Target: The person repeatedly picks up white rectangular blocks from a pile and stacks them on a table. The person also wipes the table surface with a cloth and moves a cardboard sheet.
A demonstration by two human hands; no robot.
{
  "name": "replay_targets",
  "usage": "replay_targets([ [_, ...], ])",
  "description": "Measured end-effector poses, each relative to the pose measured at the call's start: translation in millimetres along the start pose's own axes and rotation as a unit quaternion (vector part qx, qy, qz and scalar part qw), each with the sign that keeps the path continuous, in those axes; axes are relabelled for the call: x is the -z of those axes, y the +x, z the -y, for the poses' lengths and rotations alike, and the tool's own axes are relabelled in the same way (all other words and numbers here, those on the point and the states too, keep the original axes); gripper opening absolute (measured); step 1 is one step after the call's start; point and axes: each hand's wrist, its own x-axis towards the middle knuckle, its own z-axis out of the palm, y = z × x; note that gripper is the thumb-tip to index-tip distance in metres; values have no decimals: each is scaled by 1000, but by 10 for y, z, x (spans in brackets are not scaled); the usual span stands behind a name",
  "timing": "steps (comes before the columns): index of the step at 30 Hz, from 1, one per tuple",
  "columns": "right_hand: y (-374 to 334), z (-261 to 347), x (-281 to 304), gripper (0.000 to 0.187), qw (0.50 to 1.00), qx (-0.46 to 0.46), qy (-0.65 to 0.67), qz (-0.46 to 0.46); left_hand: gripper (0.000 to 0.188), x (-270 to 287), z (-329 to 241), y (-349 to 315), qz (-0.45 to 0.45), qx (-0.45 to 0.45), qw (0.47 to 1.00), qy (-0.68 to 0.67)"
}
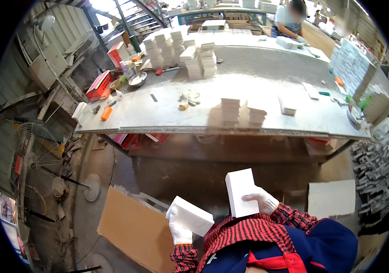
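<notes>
Behind everything, a long grey workbench (230, 91) is carrying many stacks of white boxes (194, 57), and another person (289, 22) is working at its far end. Nearer, the left hand (179, 231), in a white glove, is gripping a white flat box (190, 215); its fingers are closed around the lower left corner, so the box is lying tilted, just above and to the right of them. The right hand (262, 200), also gloved, is holding a second white box (240, 192) almost upright, fingers curled over its lower right edge. It seems the person is carrying the two boxes. Judging from this, the next move is needing a steady grip and free room on the bench.
</notes>
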Motion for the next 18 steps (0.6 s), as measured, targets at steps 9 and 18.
replay_targets([
  [9,2049,1245,-878,64,989,-48,-38,138,56,-728,-814,1623,-44,-54,997,45],
  [18,3665,1693,-1874,62,993,-15,-9,115,42,-1501,-2319,3190,1,-32,988,150],
])
